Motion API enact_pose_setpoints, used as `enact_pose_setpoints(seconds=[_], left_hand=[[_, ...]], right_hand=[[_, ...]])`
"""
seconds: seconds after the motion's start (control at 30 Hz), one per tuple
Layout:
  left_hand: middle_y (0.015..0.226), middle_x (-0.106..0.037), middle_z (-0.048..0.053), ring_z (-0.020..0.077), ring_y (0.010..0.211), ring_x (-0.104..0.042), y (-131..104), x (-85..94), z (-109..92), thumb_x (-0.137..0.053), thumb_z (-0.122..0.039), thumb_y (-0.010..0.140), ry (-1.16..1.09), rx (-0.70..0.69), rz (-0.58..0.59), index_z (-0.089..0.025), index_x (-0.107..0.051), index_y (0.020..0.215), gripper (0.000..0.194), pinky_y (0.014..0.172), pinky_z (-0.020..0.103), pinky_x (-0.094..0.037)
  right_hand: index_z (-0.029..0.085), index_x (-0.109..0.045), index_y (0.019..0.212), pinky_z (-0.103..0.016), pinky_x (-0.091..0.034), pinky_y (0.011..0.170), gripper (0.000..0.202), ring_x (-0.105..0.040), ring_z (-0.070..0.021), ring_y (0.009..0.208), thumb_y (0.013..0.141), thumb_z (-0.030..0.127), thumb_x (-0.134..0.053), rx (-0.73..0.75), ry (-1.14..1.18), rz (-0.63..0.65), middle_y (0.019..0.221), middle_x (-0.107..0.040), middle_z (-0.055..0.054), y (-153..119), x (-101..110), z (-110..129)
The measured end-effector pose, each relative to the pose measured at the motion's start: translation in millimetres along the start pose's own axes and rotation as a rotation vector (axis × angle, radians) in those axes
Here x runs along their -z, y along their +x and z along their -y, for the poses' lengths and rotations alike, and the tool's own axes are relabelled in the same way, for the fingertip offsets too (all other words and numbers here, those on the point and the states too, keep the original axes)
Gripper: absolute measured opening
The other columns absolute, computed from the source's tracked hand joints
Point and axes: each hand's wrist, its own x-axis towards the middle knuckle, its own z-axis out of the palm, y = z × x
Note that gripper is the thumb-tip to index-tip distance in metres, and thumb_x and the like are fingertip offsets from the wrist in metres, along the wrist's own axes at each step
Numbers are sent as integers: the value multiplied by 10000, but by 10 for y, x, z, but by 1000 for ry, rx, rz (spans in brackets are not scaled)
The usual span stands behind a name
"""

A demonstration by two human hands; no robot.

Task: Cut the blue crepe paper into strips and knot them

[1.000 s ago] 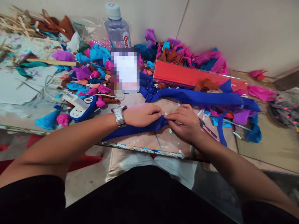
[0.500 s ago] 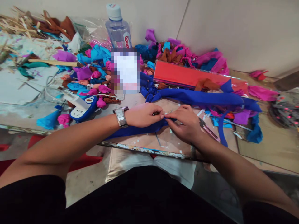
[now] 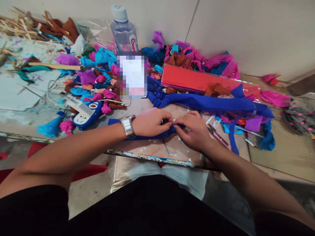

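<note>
Between my two hands, low over the table's front part, is a strip of dark blue fabric [image 3: 152,137]. My left hand [image 3: 154,123], with a metal watch at its wrist, pinches the strip between thumb and forefinger. Close against it, my right hand [image 3: 193,130] pinches the strip's right end, its fingers bent. The fabric runs left beneath my left hand and wrist. Just behind lies a longer blue fabric strip [image 3: 211,102], with a bunch of knotted blue pieces [image 3: 158,98] at its left end. Pink-handled scissors [image 3: 220,137] rest to the right of my right hand.
A red packet [image 3: 197,78] lies behind the strips. Further left are a blurred-out screen [image 3: 133,75], a clear bottle [image 3: 124,32], a blue-and-white power strip [image 3: 87,114] and heaped coloured fabric buds [image 3: 98,78]. Wooden sticks [image 3: 22,26] pile up at far left.
The left part of the blue strip has shifted, its end now showing behind my left wrist. Both hands keep their pinch at nearly the same spot.
</note>
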Motion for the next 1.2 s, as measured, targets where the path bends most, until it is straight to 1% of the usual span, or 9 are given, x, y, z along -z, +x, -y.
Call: enact_pose_setpoints(seconds=[0.17,0.3,0.47,0.67,0.87,1.03,1.2], left_hand=[[849,-747,42,161,717,-630,-18,-17,-12,-506,-354,1003,91,-31,-19,-193,-735,987,280,686,300,-402],[871,-762,51,196,777,-673,-21,-37,3,-485,-374,1024,161,-38,-33,-207,-735,1011,301,688,321,-392],[855,-753,44,196,769,-680,-21,-71,32,-490,-356,1032,217,-70,-61,-217,-728,1006,277,645,319,-351],[837,-735,54,205,788,-690,-6,-123,64,-468,-348,1053,277,-114,-86,-198,-712,993,293,643,329,-347],[847,-733,57,204,800,-695,4,-132,68,-460,-350,1060,293,-121,-89,-189,-705,1006,298,648,322,-371],[930,-751,64,208,859,-712,13,-121,68,-446,-340,1070,338,-131,-71,-185,-692,1039,293,651,325,-376],[992,-755,50,206,886,-721,19,-134,75,-431,-323,1078,373,-142,-54,-186,-679,1065,284,627,330,-343]], right_hand=[[232,-686,1042,-476,-428,965,68,-725,-239,881,984,221,-652,-19,21,33,960,-795,-44,-1,-11,-7],[228,-689,1036,-468,-430,944,70,-711,-244,885,993,226,-633,-38,24,61,953,-790,-48,6,-10,-9],[234,-693,1014,-447,-448,888,44,-692,-246,864,984,243,-663,-56,37,31,912,-783,-37,13,-8,-11],[245,-696,1006,-446,-482,886,39,-706,-250,887,981,244,-666,-91,93,29,933,-785,-41,3,-24,-39],[240,-704,1005,-436,-481,876,39,-710,-249,902,978,235,-675,-104,107,35,928,-786,-40,8,-23,-49],[229,-723,1009,-420,-488,855,50,-708,-243,897,966,231,-698,-111,130,0,925,-783,-41,5,-31,-61],[228,-734,1005,-414,-495,846,58,-708,-241,904,955,223,-703,-129,153,2,923,-781,-38,0,-40,-76]])
